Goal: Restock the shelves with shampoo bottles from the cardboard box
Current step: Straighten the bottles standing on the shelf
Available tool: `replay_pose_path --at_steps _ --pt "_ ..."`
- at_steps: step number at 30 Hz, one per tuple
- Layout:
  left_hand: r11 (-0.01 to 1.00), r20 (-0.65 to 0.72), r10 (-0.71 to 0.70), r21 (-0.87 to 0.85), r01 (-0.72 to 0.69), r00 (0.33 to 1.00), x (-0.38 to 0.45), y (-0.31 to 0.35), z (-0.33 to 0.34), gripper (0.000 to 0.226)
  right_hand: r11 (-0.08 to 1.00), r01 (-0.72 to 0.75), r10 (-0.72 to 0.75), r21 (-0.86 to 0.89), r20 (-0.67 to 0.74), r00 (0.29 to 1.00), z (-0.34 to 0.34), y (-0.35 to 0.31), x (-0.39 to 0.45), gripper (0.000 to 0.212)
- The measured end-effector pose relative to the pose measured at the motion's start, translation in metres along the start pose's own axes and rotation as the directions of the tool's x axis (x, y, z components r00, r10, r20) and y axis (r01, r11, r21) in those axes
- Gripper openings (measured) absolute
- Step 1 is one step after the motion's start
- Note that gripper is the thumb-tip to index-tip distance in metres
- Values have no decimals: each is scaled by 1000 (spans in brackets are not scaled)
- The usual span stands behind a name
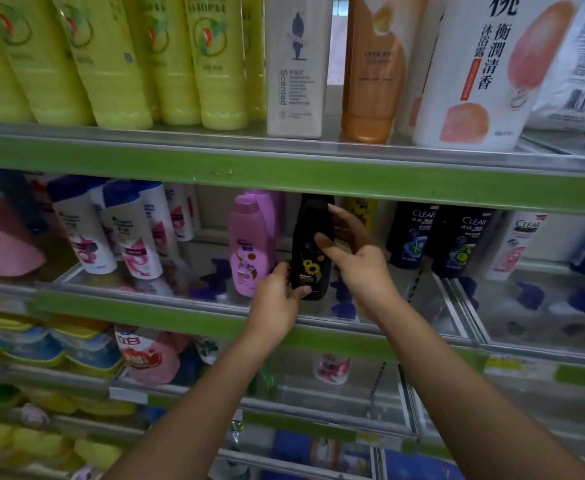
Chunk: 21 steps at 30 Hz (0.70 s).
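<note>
A black shampoo bottle (310, 251) with a sunflower on its label stands upright on the middle shelf (166, 303), just right of a pink bottle (249, 247). My left hand (277, 299) grips the black bottle's base from the left. From the right, my right hand (353, 258) wraps its upper body, the thumb across the front. The cardboard box is out of view.
Dark CLEAR bottles (412, 237) and a white CLEAR bottle (516, 244) stand to the right on the same shelf. White bottles with pink labels (128, 237) fill its left. Yellow bottles (118, 60) and tall white bottles (298, 67) line the upper shelf.
</note>
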<state>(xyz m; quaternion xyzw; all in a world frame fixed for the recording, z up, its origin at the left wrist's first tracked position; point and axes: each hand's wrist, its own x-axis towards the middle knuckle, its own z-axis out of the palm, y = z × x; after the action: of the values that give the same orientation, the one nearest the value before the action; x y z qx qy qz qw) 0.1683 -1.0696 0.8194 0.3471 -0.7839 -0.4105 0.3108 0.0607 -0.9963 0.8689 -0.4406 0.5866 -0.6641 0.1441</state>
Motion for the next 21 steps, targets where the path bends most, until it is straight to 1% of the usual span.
replay_pose_path --at_steps 3,6,9,12,15,18,21 --pt "998 -10 -12 -60 11 1000 -10 1 -6 46 1000 5 -5 -8 -51 999 -2 -3 -8 56" --pt "998 -44 19 -58 -22 999 -29 -3 -17 53 1000 -27 26 -8 -134 991 -3 -6 -26 54" --pt "990 -50 58 -125 -64 997 -55 -8 -32 40 997 -61 51 -40 -215 975 -1 -7 -54 49" --pt "968 -34 76 -239 -81 997 -77 -20 -49 28 993 -90 62 -71 -331 942 11 -5 -91 44" --pt "958 60 86 -280 -66 994 -101 -45 -68 26 988 -147 110 -56 -424 899 33 2 -135 37" --pt "964 171 83 -265 -35 982 -125 -82 -82 28 976 -217 179 -32 -454 873 58 12 -179 32" --pt "974 289 61 -228 7 955 -150 -125 -93 26 945 -327 280 -4 -508 815 82 31 -224 31"
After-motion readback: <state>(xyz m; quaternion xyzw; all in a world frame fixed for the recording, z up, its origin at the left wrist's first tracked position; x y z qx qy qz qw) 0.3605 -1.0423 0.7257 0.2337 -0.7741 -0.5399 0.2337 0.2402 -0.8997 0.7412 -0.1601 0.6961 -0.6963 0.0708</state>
